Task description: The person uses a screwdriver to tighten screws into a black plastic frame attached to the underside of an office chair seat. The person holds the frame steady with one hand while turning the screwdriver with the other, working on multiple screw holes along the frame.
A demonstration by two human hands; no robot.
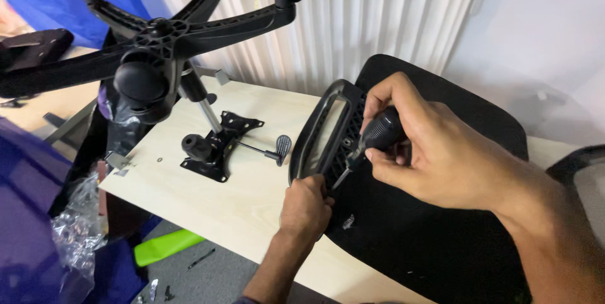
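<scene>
right hand (435, 153) grips screwdriver (372, 143) | left hand (307, 206) pinches armrest (328, 131) | risk: tip may slip off the screw, gouging plastic or fingers

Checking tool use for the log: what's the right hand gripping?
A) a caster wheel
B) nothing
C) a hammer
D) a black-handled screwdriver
D: the right hand wraps a black-handled screwdriver, tip angled down at the black armrest, which the left hand grips at its lower end on the chair seat.
</scene>
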